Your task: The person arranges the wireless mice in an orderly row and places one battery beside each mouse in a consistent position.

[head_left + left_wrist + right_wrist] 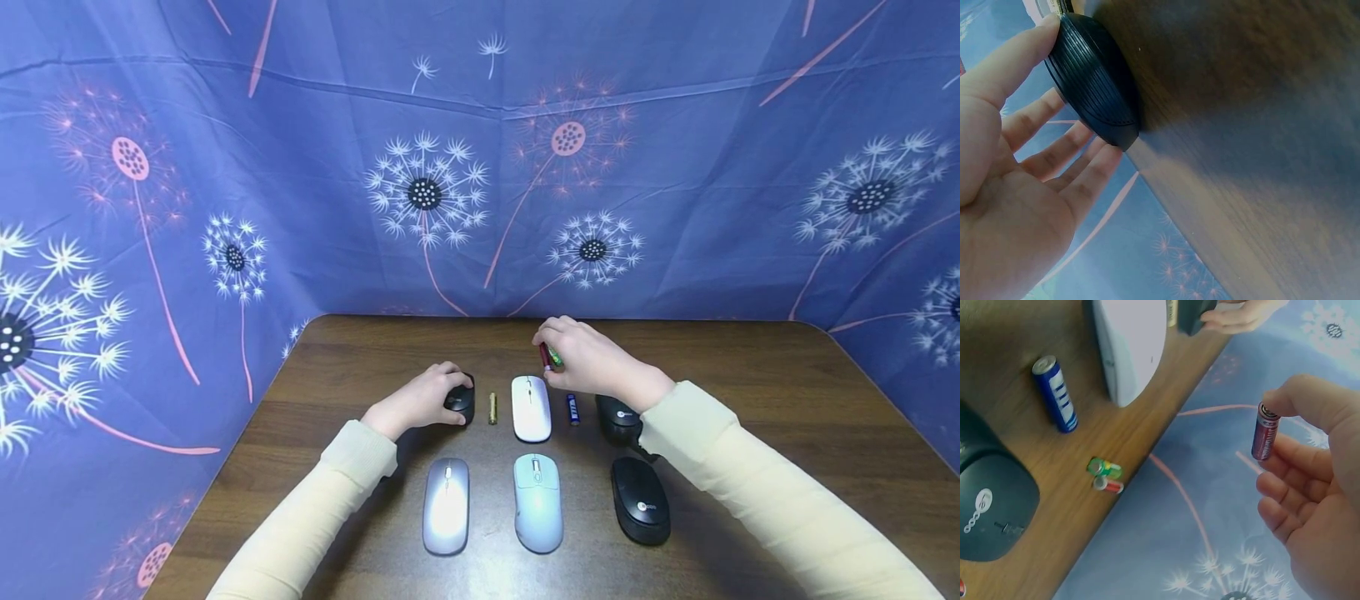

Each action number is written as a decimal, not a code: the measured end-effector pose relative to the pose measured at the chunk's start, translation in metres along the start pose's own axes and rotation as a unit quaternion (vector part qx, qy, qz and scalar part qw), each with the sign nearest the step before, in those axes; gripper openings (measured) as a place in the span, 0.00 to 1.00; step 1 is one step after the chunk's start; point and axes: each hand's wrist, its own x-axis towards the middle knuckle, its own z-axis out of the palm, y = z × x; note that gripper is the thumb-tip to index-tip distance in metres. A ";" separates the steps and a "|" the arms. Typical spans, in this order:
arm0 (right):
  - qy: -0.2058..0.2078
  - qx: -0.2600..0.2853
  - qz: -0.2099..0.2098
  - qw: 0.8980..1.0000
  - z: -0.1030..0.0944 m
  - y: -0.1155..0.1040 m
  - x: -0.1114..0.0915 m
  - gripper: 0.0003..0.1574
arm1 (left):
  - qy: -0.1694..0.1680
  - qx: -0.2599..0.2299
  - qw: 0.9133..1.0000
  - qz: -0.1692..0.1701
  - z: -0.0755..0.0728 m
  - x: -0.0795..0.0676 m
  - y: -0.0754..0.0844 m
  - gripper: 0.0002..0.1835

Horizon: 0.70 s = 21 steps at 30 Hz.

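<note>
My left hand [429,397] grips a black mouse [460,400] at the left of the back row. In the left wrist view its thumb lies at one side of the ribbed black mouse [1094,81] and the fingertips at the other. My right hand [581,354] pinches a dark red battery [1265,432] between thumb and fingers, raised over the back of the table. Beyond that hand, a green battery [1105,467] and a smaller-looking red one [1109,485] lie side by side on the wood. A white mouse [531,408] sits between the two hands.
A gold battery [492,408] and a blue battery [573,409] flank the white mouse. Under the right forearm is another black mouse [619,419], partly covered. The front row holds a grey mouse [446,507], a light blue mouse [537,504] and a black mouse [641,502]. A patterned blue cloth [480,275] hangs behind.
</note>
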 end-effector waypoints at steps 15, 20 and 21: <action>0.005 -0.007 0.014 1.000 -0.006 -0.034 -0.010 0.25 | 0.005 0.003 1.000 0.001 0.004 0.001 -0.003 0.28; 0.016 -0.008 0.028 0.999 -0.007 -0.048 -0.014 0.25 | 0.005 0.003 1.000 0.004 0.003 0.001 -0.002 0.28; 0.016 -0.008 0.032 0.999 -0.007 -0.051 -0.014 0.25 | 0.005 0.003 1.000 0.004 0.002 0.001 -0.001 0.28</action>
